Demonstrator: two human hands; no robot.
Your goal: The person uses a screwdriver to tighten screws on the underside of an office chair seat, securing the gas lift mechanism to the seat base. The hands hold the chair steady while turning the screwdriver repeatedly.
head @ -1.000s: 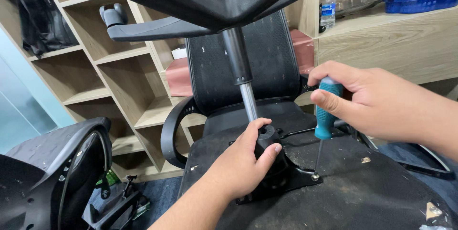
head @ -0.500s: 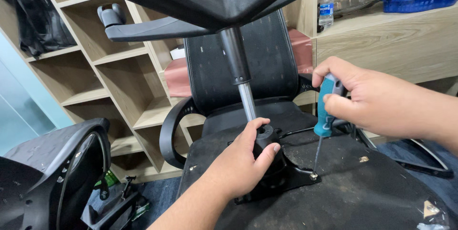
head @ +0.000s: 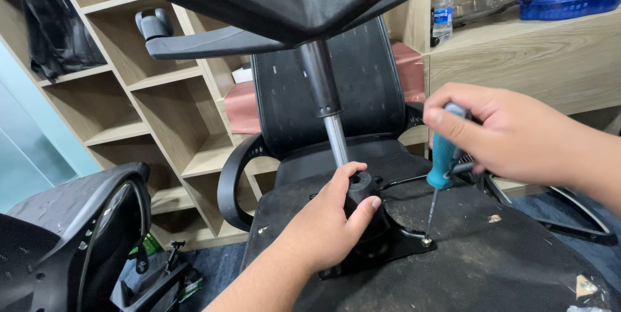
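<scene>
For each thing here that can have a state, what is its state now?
left hand: gripping the black mechanism housing
right hand: closed on the screwdriver
screwdriver: upright, tip on a screw
office chair: upside down, base up
water bottle: upright, capped

light wooden shelves (head: pixel 149 118) behind, wooden counter (head: pixel 524 59) right, blue floor (head: pixel 207 263).

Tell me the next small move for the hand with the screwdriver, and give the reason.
Probably start turning the screwdriver in place, pressing down. Its tip already sits on a screw at the corner of the black mounting plate on the upturned seat's underside, the right hand is closed round the teal handle, and the left hand steadies the mechanism around the gas cylinder.
</scene>
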